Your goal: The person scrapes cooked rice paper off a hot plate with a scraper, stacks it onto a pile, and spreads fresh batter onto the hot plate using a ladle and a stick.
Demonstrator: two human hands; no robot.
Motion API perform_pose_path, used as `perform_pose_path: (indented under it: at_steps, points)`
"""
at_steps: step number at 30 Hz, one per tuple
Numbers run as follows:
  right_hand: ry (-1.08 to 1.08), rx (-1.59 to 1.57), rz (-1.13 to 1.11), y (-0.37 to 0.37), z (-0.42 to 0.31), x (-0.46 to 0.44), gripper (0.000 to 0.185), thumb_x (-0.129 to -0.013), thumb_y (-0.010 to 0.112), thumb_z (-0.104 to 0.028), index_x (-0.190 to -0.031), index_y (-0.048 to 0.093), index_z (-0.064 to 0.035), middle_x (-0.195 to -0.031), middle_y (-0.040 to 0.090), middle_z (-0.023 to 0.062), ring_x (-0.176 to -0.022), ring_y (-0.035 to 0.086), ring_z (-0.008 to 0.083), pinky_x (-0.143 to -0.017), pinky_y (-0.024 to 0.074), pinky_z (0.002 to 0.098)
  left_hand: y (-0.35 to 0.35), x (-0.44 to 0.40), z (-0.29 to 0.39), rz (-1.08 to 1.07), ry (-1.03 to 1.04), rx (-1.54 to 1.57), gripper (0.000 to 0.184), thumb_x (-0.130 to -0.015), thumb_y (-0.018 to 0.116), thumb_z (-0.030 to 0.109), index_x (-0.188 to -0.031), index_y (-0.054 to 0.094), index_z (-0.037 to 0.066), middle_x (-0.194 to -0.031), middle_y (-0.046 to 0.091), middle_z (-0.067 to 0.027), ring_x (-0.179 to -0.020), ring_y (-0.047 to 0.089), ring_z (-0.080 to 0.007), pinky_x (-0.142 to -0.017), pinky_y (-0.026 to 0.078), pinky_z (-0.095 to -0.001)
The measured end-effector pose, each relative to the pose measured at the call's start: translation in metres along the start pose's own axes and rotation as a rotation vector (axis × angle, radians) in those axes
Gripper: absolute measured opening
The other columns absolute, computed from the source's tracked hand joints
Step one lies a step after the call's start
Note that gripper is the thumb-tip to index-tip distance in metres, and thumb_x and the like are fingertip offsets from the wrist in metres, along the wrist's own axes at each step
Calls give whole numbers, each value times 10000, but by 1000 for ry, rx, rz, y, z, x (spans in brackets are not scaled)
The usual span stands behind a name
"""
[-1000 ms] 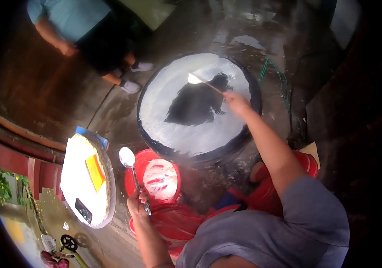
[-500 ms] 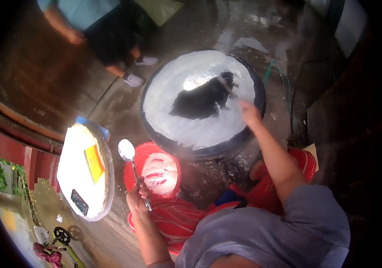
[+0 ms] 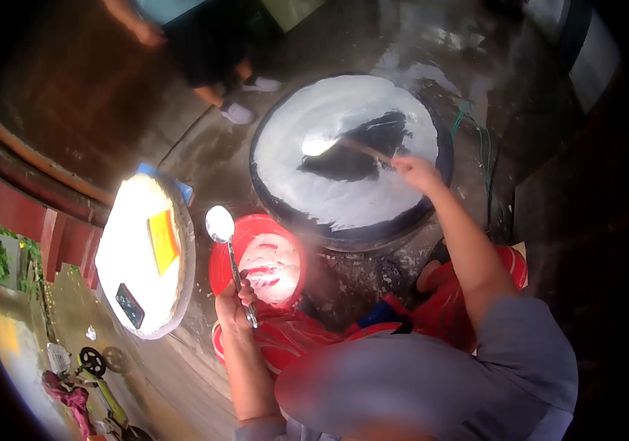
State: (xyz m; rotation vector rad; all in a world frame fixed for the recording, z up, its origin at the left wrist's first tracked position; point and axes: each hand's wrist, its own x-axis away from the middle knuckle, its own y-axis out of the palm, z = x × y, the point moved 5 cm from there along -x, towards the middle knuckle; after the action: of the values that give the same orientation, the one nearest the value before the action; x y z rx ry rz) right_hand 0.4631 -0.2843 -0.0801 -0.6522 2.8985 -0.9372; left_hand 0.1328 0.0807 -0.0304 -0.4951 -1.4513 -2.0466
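A large round black griddle (image 3: 264, 192) stands in front of me, coated with white batter (image 3: 362, 208) around a bare dark patch near its middle. My right hand (image 3: 419, 173) is closed around the handle of a wooden-handled spreader (image 3: 368, 150) over the griddle. The spreader's far end is lost near a bright glare. In my left hand (image 3: 235, 300) is a metal spoon (image 3: 220, 225), its bowl pointing up and smeared white. That hand is beside a red bucket (image 3: 216, 266) holding more white batter (image 3: 272, 268).
Left of the bucket, a round pale tray (image 3: 186, 294) carries a yellow packet (image 3: 162, 241) and a phone-like dark object (image 3: 130, 306). Another person (image 3: 208, 44) stands beyond the griddle. A green cable (image 3: 485, 154) runs along the floor at right. A scooter-like object (image 3: 105, 389) is lower left.
The right hand has moved the spreader leftward across the griddle, and the dark patch is smaller. The left hand still holds the spoon by the bucket. The whole view has shifted slightly.
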Motion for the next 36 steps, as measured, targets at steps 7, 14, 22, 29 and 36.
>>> perform_pose_path:
  at_steps: [7, 14, 22, 29, 36]
  points:
    - [-26, 114, 55, 47, -25, 8, 317, -827, 489, -161, -1114, 621, -182, -935, 648, 103, -779, 618, 229, -683, 474, 311, 5, -2, -4, -40, -28, 1, 284, -926, 346, 144, -1076, 439, -79, -771, 494, -101, -543, 418, -121, -433, 362, -231]
    - [-121, 616, 373, -7, -99, 81, 401, -737, 552, -88, -1117, 612, -203, -855, 597, 80, -761, 604, 250, -638, 478, 371, 0, -5, -4, -11, -1, -42, 270, -920, 354, 128, -1060, 446, -84, -763, 480, -91, -545, 413, -117, -439, 363, -221]
    - [-334, 875, 356, 113, -99, 94, 387, -801, 462, -74, -1179, 536, -106, -746, 568, 54, -650, 591, 215, -521, 480, 348, -5, -13, -4, 16, -27, -49, 246, -912, 339, 99, -1042, 445, -81, -747, 470, -82, -536, 410, -110, -440, 362, -217]
    - [-207, 453, 424, 82, -102, 111, 482, -718, 574, -84, -1189, 507, -166, -879, 596, 105, -740, 624, 303, -651, 505, 408, -6, -9, -1, 16, -11, -61, 262, -920, 335, 120, -1046, 443, -83, -754, 472, -83, -542, 411, -112, -440, 355, -215]
    - [-93, 712, 458, 33, -72, 93, 410, -723, 524, -31, -1117, 584, -131, -803, 583, 121, -723, 601, 292, -614, 484, 402, -8, -12, -3, 0, -33, -42, 277, -924, 332, 130, -1057, 445, -85, -760, 477, -94, -541, 414, -118, -437, 358, -225]
